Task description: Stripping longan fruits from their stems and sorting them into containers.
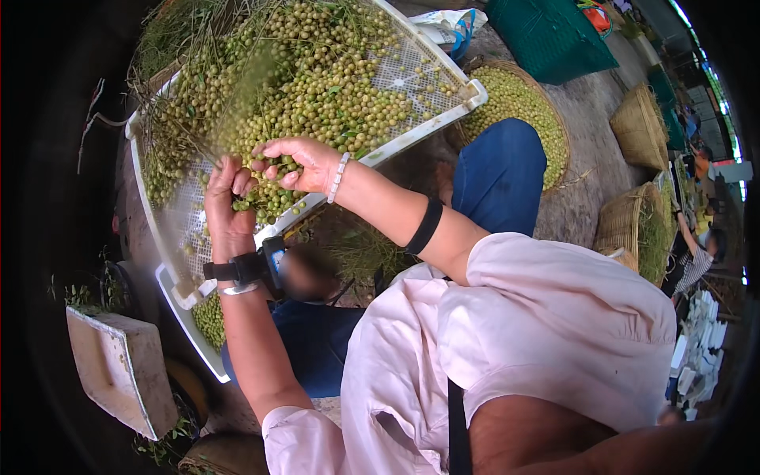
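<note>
My left hand [228, 199], with a strapped device and a metal bangle at its wrist, pinches a fruit sprig [238, 203] by its thin stems. The sprig's upper part is blurred. Close beside it, my right hand [303, 163] has its fingers curled around several small green fruits [288, 163]. A beaded bracelet circles that wrist. Both hands are over the near rim of a white perforated plastic tray [409, 133]. Heaped in the tray are small round yellow-green fruits [332, 101], some loose and some on stems [178, 127].
A round wicker basket [558, 107] of loose fruit stands right of the tray. Beyond it are a green woven basket [552, 41] and tall wicker baskets [638, 130]. A lower white tray [184, 332] and a foam box [119, 368] are at left. Another person [694, 261] is at far right.
</note>
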Demonstrator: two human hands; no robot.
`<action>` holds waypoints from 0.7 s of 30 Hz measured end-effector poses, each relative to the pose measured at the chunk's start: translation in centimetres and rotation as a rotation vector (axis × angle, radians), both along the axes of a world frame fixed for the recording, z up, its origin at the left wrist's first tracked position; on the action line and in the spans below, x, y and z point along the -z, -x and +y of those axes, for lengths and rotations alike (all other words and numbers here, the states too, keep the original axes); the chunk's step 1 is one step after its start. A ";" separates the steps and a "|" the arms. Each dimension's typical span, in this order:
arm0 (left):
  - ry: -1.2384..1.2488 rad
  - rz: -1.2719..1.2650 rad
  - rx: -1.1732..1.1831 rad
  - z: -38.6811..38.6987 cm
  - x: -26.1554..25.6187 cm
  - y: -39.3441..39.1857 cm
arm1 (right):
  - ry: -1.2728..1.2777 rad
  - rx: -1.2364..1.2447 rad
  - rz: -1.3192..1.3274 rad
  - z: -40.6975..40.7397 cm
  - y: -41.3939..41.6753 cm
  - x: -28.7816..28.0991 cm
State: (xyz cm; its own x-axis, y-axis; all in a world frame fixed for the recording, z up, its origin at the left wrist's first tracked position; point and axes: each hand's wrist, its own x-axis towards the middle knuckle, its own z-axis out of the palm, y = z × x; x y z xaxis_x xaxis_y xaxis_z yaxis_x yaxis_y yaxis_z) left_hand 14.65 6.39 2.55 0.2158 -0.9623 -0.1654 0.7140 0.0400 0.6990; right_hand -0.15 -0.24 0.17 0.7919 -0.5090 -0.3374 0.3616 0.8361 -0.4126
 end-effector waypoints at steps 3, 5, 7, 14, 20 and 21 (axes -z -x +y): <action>0.098 0.169 -0.002 0.1 -0.2 -1.0 | 0.056 0.034 0.051 0.4 0.3 0.4; 0.159 0.254 -0.020 0.3 -0.2 -2.2 | 0.029 -0.007 0.102 1.5 0.1 0.1; 0.176 0.281 -0.032 0.3 -0.6 -2.5 | 0.055 -0.033 0.164 1.8 -0.7 0.4; 0.139 0.144 0.096 2.3 -1.9 -3.2 | 0.185 -0.074 0.166 2.6 -3.5 -1.5; 0.052 0.027 0.098 4.1 -1.9 -3.6 | 0.247 -0.065 0.033 1.9 -5.7 -2.5; 0.043 0.012 0.083 4.4 -2.3 -3.5 | 0.309 -0.073 0.050 1.9 -6.1 -2.7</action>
State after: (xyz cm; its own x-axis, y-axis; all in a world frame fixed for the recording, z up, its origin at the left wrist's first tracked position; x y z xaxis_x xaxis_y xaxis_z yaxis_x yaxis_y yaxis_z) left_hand 18.10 10.75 4.83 0.1337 -0.9830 -0.1261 0.7245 0.0101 0.6892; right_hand 5.99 1.65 2.88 0.8166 -0.5358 -0.2147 0.2782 0.6913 -0.6669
